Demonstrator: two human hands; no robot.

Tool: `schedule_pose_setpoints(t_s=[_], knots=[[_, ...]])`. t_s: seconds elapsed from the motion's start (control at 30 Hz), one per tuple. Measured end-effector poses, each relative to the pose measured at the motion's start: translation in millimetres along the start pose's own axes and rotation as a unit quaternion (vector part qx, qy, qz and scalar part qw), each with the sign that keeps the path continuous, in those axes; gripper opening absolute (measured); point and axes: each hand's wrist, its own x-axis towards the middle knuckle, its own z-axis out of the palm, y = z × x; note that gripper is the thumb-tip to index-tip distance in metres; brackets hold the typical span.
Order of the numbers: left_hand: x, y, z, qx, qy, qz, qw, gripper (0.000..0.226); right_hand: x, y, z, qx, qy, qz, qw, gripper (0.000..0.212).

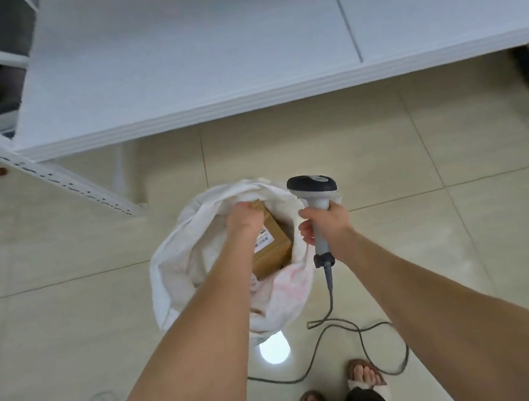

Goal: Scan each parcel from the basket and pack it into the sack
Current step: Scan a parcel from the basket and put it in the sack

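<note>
Inside the sack (178,276), the left hand (243,219) curls over the far edge of the parcel (272,247). A gap opens toward the sack's right rim, and just outside it the right hand (327,221) grips the scanner (313,189).

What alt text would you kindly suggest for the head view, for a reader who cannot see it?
A person's left hand holds a brown cardboard parcel inside an open white cloth sack on a beige tiled floor, while the right hand grips a grey handheld barcode scanner beside it.

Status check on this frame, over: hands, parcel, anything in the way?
Left-hand grip holds parcel inside sack. Right-hand grip holds scanner beside sack rim. Cable trails on floor near feet; sack mouth unblocked.
</note>
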Motion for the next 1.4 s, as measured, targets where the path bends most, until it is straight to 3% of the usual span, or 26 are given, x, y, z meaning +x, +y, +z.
schedule_pose_setpoints(t_s=[0.13,0.53,0.97,1.4], knots=[[-73,80,-27,0.009,-0.033,0.039,0.999,0.043,-78,-56,-43,0.053,0.037,-0.018,0.998,0.01],[-309,259,-18,0.067,-0.134,0.223,0.963,0.041,-305,-149,-203,0.209,0.177,-0.096,0.957,0.011],[-567,331,118,0.172,-0.217,0.385,0.88,0.039,-470,-90,-418,0.395,0.292,-0.112,0.864,0.014],[-737,353,316,0.214,-0.26,0.401,0.852,0.037,-537,-7,-656,0.489,0.332,-0.1,0.801,0.028]])
